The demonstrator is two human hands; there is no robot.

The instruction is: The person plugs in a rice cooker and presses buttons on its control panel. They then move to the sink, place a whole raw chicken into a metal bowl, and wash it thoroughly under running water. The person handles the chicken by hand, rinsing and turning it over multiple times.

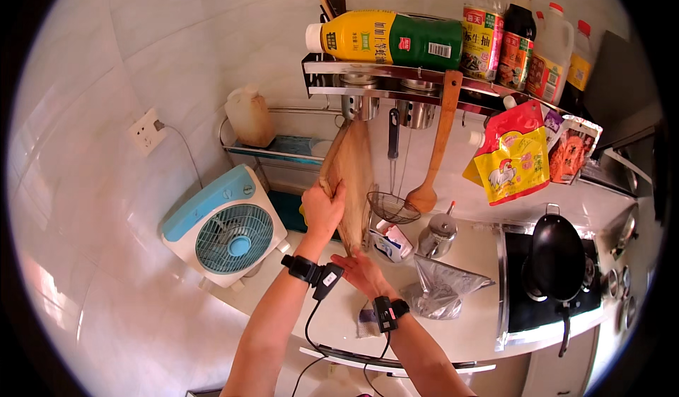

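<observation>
A wooden cutting board [356, 179] stands on edge between a wire rack and the hanging utensils. My left hand [324, 209] grips its left edge, the thumb on the board's face. My right hand [362, 272] is at the board's lower end, palm turned up and fingers spread; whether it bears the board's weight I cannot tell. Right of the board hang a wire skimmer [393, 207] and a wooden spatula [431, 185]. A metal oil pot [439, 233] and a grey plastic bag [437, 291] stand on the counter [313, 301].
A blue and white box fan [233, 227] stands at the left, near a wall socket [148, 132]. Bottles, among them a yellow-green one [392, 36], lie and stand on the metal wall shelf [366, 69]. At the right, a black wok [558, 254] sits on the gas stove [514, 291].
</observation>
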